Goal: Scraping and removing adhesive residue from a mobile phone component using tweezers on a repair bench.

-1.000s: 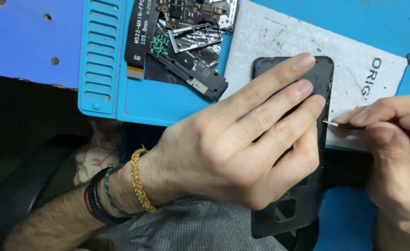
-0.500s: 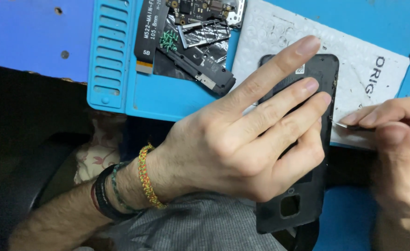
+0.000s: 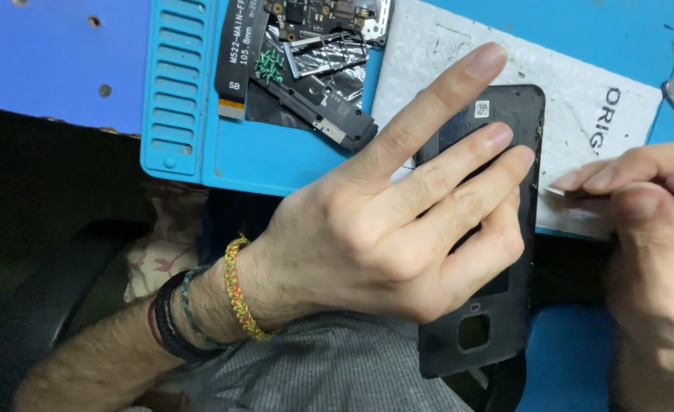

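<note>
- The left hand [image 3: 398, 236] lies flat in mid-frame, fingers spread over a black phone housing [image 3: 497, 305] and pressing it down, covering most of it.
- The right hand [image 3: 650, 252], cut off at the right edge, pinches a thin metal tool [image 3: 562, 191] whose tip meets the housing's right side.
- Phone parts [image 3: 306, 69] sit on a blue mat [image 3: 184, 99] at the upper left, partly cropped.
- The white bubble pouch [image 3: 581, 99] lies under the housing.
</note>
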